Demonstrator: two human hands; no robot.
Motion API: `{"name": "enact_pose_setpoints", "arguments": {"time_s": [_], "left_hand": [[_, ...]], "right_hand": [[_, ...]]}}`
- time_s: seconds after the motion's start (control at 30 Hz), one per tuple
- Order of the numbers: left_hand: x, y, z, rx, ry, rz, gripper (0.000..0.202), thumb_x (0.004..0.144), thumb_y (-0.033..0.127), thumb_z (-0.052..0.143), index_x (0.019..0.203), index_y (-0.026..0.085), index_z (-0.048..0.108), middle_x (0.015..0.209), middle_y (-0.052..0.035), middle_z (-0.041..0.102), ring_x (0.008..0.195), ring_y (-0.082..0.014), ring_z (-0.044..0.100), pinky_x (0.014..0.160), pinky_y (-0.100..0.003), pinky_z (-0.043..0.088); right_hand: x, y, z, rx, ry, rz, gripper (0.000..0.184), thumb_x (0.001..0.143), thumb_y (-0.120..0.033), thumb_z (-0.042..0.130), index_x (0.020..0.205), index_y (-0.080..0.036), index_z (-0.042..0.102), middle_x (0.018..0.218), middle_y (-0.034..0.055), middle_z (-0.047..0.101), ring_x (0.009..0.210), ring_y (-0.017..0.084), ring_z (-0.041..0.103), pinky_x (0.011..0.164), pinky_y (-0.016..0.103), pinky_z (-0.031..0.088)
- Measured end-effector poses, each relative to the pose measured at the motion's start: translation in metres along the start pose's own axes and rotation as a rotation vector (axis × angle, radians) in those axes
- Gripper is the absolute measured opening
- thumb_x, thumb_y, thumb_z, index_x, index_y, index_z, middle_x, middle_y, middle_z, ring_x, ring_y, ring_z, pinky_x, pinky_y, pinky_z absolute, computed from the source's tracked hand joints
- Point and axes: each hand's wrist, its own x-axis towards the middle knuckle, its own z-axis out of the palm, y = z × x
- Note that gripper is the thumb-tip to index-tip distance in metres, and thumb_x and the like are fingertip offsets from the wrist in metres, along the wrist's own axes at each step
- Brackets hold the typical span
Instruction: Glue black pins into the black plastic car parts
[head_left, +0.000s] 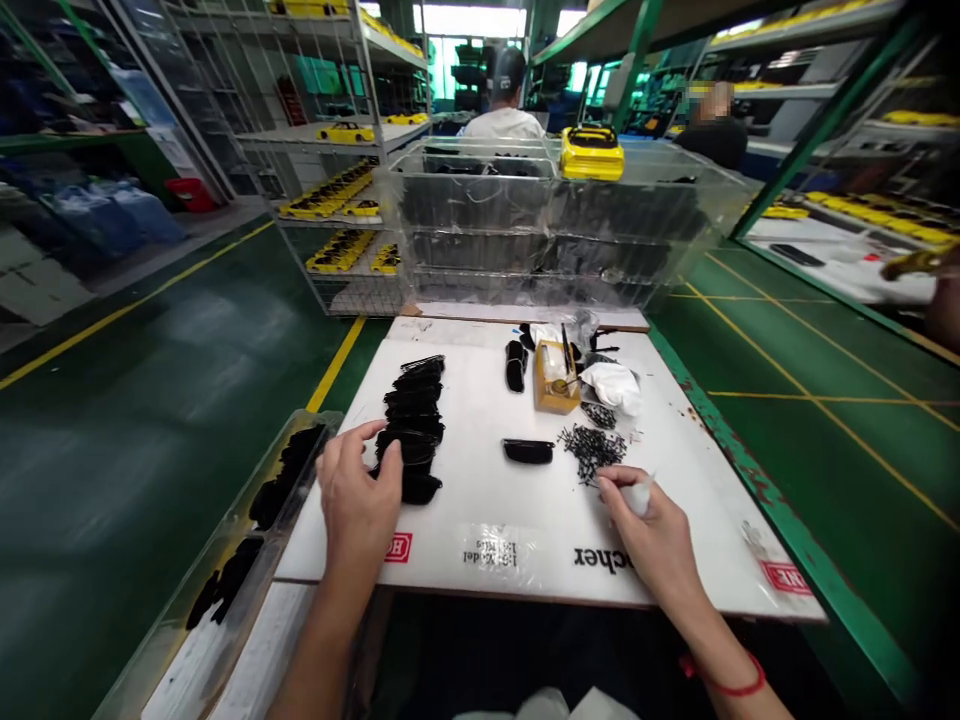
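Near the left edge of the white, printed tabletop [472, 500], the left hand [355, 500] is beside a row of glossy black curved plastic parts [414, 437], thumb and fingers parted; whether they press on a part is unclear. The right hand [660, 535], at the near side of a loose pile of tiny black pieces [589, 450], pinches a small whitish translucent object [639, 494]; whether its fingertips also grip a piece cannot be told.

The closely set parts could slide or scuff if the left thumb catches a neighbour. A brush of the right knuckles could scatter the pile towards the right edge.

One glossy black curved part [528, 452] lies alone mid-tabletop, between the hands. Towards the far edge, an amber open-topped box [555, 385] and a crumpled white wad [616, 388] hem in the pile; beyond that edge, large clear plastic bins [480, 225] block the way forward.
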Motion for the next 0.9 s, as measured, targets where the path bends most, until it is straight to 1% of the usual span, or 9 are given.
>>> {"name": "enact_pose_setpoints", "arguments": {"time_s": [0.07,0.17,0.27,0.37,0.43,0.53,0.7,0.8,0.9], "left_hand": [[-0.009,0.023,0.015,-0.071,-0.095,0.173,0.021,0.084,0.026,0.052,0.101,0.019,0.062,0.101,-0.0071,0.062,0.097,-0.0235,0.052,0.087,-0.039,0.045],[-0.024,0.053,0.051,-0.113,-0.338,0.406,0.022,0.086,0.019,0.049,0.104,0.017,0.062,0.104,-0.0081,0.062,0.103,-0.0231,0.05,0.094,-0.039,0.042],[-0.033,0.068,0.087,-0.034,-0.477,0.431,0.03,0.085,0.018,0.051,0.114,0.012,0.057,0.12,-0.0156,0.056,0.115,-0.0283,0.044,0.097,-0.045,0.039],[-0.035,0.069,0.102,0.015,-0.533,0.39,0.022,0.082,0.017,0.054,0.103,0.012,0.059,0.123,-0.0181,0.053,0.117,-0.032,0.042,0.095,-0.049,0.038],[-0.036,0.069,0.099,-0.024,-0.539,0.356,0.014,0.082,0.016,0.052,0.095,0.015,0.058,0.113,-0.015,0.058,0.112,-0.0312,0.045,0.092,-0.048,0.038],[-0.041,0.072,0.083,-0.207,-0.59,0.276,0.01,0.085,0.016,0.047,0.09,0.019,0.055,0.093,-0.0077,0.062,0.096,-0.0254,0.053,0.086,-0.042,0.04],[-0.057,0.08,0.06,-0.563,-0.843,0.01,0.007,0.082,0.023,0.052,0.086,0.022,0.057,0.083,-0.0008,0.063,0.08,-0.017,0.06,0.07,-0.027,0.046],[-0.065,0.083,0.055,-0.658,-0.999,-0.188,0.009,0.08,0.026,0.055,0.087,0.021,0.057,0.084,0.0008,0.061,0.061,-0.0121,0.061,0.055,-0.023,0.045],[-0.069,0.086,0.052,-0.666,-1.034,-0.315,0.016,0.079,0.027,0.057,0.094,0.02,0.055,0.088,0.0018,0.06,0.046,-0.0064,0.057,0.052,-0.022,0.044]], "right_hand": [[-0.011,-0.005,0.008,0.037,-0.021,0.005,0.032,0.082,-0.05,0.055,0.092,-0.021,0.064,0.082,0.0038,0.068,0.072,0.021,0.062,0.07,0.033,0.049],[-0.028,-0.013,0.019,0.086,-0.066,-0.013,0.029,0.084,-0.046,0.054,0.089,-0.019,0.064,0.081,0.0046,0.068,0.071,0.02,0.062,0.067,0.031,0.05],[-0.041,-0.017,0.024,0.105,-0.089,-0.038,0.027,0.085,-0.044,0.052,0.088,-0.02,0.064,0.078,0.0042,0.067,0.068,0.019,0.061,0.063,0.029,0.049],[-0.045,-0.018,0.019,0.102,-0.091,-0.045,0.026,0.086,-0.043,0.052,0.088,-0.02,0.063,0.077,0.004,0.066,0.066,0.019,0.06,0.062,0.03,0.049],[-0.042,-0.018,0.012,0.092,-0.082,-0.017,0.025,0.086,-0.043,0.053,0.088,-0.02,0.063,0.077,0.0036,0.066,0.066,0.019,0.06,0.064,0.031,0.049],[-0.033,-0.016,0.003,0.083,-0.081,0.032,0.025,0.085,-0.043,0.054,0.09,-0.02,0.062,0.082,0.0044,0.067,0.071,0.02,0.061,0.066,0.032,0.05],[-0.019,-0.019,-0.006,0.125,-0.124,-0.018,0.03,0.086,-0.043,0.053,0.105,-0.021,0.061,0.097,0.0065,0.065,0.072,0.018,0.06,0.065,0.03,0.049],[-0.019,-0.026,-0.012,0.177,-0.228,0.042,0.029,0.085,-0.042,0.055,0.101,-0.019,0.063,0.077,0.0023,0.064,0.061,0.015,0.057,0.06,0.028,0.047],[-0.023,-0.032,-0.018,0.227,-0.293,0.12,0.025,0.083,-0.04,0.058,0.091,-0.017,0.064,0.058,-0.0027,0.056,0.054,0.013,0.052,0.055,0.025,0.043]]}}
